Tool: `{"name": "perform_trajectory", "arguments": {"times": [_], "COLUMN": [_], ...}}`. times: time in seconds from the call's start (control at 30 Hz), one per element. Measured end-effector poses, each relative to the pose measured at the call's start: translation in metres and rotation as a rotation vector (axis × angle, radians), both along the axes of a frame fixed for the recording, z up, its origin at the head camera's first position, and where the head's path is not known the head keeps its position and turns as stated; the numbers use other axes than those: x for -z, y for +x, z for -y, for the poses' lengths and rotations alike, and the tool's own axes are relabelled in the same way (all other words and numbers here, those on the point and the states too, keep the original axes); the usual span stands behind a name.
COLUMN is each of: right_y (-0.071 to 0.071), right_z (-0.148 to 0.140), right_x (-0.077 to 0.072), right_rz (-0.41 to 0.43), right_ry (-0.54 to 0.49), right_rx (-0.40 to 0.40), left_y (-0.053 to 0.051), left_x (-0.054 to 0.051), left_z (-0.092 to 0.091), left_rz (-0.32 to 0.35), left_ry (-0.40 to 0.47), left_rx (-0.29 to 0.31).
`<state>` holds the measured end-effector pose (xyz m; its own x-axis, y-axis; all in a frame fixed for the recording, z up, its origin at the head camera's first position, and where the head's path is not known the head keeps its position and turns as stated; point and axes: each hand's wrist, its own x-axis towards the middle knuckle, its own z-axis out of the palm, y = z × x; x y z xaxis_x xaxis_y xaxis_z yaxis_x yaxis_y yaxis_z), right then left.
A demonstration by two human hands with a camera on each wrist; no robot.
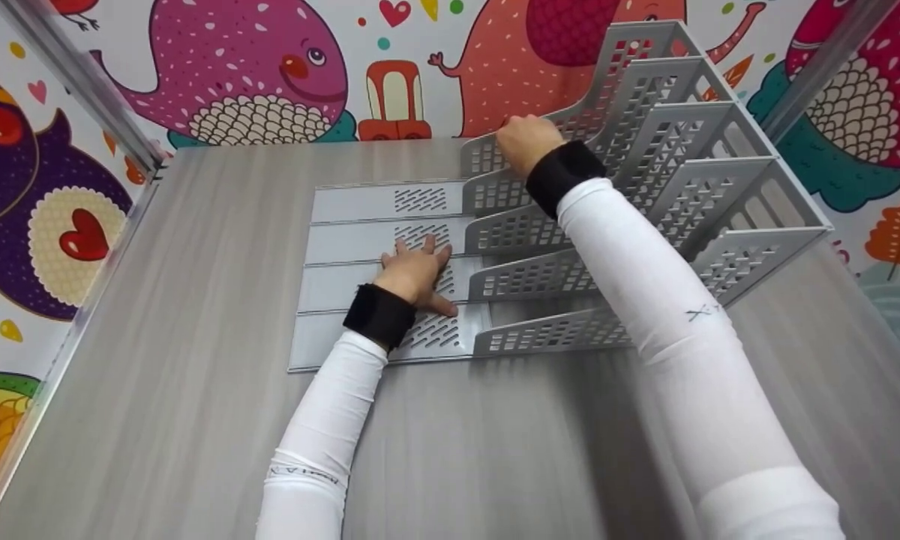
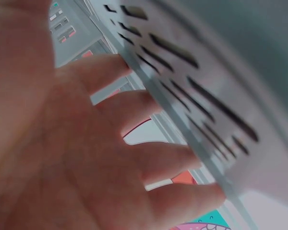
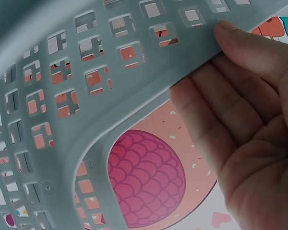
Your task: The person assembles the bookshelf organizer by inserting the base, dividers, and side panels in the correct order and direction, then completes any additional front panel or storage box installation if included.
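Observation:
A grey plastic file holder (image 1: 727, 112) with several perforated dividers stands on the table. Flat slotted panels (image 1: 345, 244) extend from its left side. My left hand (image 1: 414, 274) lies spread over these panels, fingers apart; in the left wrist view its fingertips (image 2: 182, 158) touch a panel edge beside the slots. Toward the back, my right hand (image 1: 529, 142) grips the low front part of a divider. Up close in the right wrist view, thumb and fingers (image 3: 206, 110) pinch the edge of that divider (image 3: 149, 62) from both sides.
The wood-grain table (image 1: 202, 300) extends around the file holder. Behind it rises a wall printed with cartoon animals (image 1: 247, 67). Metal posts stand at the left (image 1: 82, 82) and right (image 1: 825, 67) corners.

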<state>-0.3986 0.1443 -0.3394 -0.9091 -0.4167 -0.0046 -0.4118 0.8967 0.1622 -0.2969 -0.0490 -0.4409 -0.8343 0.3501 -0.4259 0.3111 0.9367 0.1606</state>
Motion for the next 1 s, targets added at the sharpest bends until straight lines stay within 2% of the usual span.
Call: {"name": "perform_trajectory", "arguments": {"times": [0.2,0.27,0.37,0.5,0.73,1.0], "right_y": [-0.005,-0.009,-0.018,-0.026,-0.027,-0.033], "right_z": [0.002,0.002,0.000,-0.009,-0.027,-0.029], "right_x": [-0.014,-0.019,-0.021,-0.018,-0.005,0.004], "right_rz": [0.141,0.149,0.097,0.055,0.149,0.139], "right_ry": [-0.026,-0.045,-0.065,-0.047,0.040,0.064], "right_rx": [0.050,0.063,0.061,0.049,0.074,0.028], "left_y": [0.000,0.000,0.000,-0.001,-0.002,-0.002], "left_x": [0.000,0.000,0.000,-0.001,-0.003,0.001], "left_z": [0.001,0.001,0.000,-0.001,-0.002,0.000], "left_rz": [-0.003,-0.012,-0.024,-0.021,-0.015,-0.016], "left_ry": [-0.002,-0.001,-0.004,-0.003,-0.013,-0.011], "left_rx": [-0.002,-0.001,-0.001,0.001,0.011,0.009]}}
